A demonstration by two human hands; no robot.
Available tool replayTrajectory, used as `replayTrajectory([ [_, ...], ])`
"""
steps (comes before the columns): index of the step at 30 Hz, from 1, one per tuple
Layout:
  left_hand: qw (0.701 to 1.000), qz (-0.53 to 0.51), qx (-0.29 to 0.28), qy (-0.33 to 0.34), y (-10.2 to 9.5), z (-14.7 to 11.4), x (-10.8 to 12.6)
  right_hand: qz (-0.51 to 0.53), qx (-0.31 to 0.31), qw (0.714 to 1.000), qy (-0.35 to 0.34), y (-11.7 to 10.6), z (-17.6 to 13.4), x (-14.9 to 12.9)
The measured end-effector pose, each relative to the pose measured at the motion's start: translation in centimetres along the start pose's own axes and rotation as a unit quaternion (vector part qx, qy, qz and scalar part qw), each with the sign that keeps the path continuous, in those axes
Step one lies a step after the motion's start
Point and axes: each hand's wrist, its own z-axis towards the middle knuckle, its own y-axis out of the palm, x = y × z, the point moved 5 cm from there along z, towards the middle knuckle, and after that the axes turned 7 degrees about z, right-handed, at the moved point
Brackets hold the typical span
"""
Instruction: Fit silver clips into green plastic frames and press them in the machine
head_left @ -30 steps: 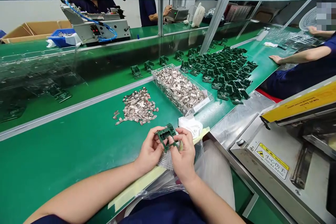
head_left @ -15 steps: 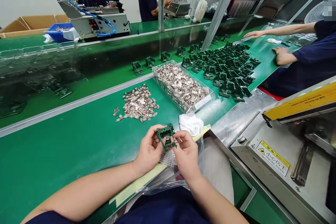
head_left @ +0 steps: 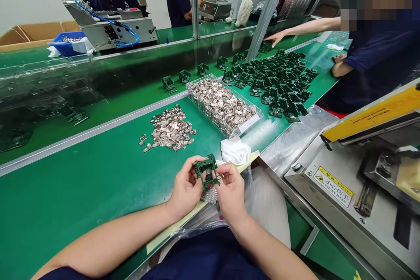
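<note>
Between my two hands is a green plastic frame (head_left: 208, 172) with a square opening, tilted toward me above the table edge. My left hand (head_left: 186, 186) closes around its left side. My right hand (head_left: 231, 188) pinches at its right side; whether a small part is also between those fingertips I cannot make out. Beyond my hands lies a loose pile of small silvery metal pieces (head_left: 173, 127). To its right, a clear plastic box (head_left: 241, 130) is filled with similar pieces. A crumpled white cloth (head_left: 235, 152) rests just past my right hand.
Many green frames (head_left: 278, 78) are heaped at the right, with several more in a row behind the box. A machine with a yellow arm (head_left: 374, 111) stands close on my right. A co-worker's hand (head_left: 276, 38) reaches over the far bench. A metal post (head_left: 266, 15) rises behind the heap.
The co-worker at the right has leaned in, and one hand has reached further left beyond the heap. My hands keep their hold on the green frame, nearly in place. The view has shifted slightly.
</note>
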Motion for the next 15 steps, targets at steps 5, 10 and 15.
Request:
replayTrajectory([
  [5, 1.0, -0.012, -0.018, 0.004, 0.8, -0.6, 0.8, 0.047, 0.005, 0.999, 0.016, -0.5, -0.8, -0.4],
  [10, 0.998, -0.007, -0.06, -0.024, 2.0, 0.1, 0.6, -0.017, 0.013, 1.0, 0.002, -4.2, -1.1, -0.4],
  [15, 0.999, 0.04, -0.021, 0.027, 2.2, 2.3, -1.2, -0.124, -0.044, 0.99, 0.05, -7.2, -2.6, 2.2],
])
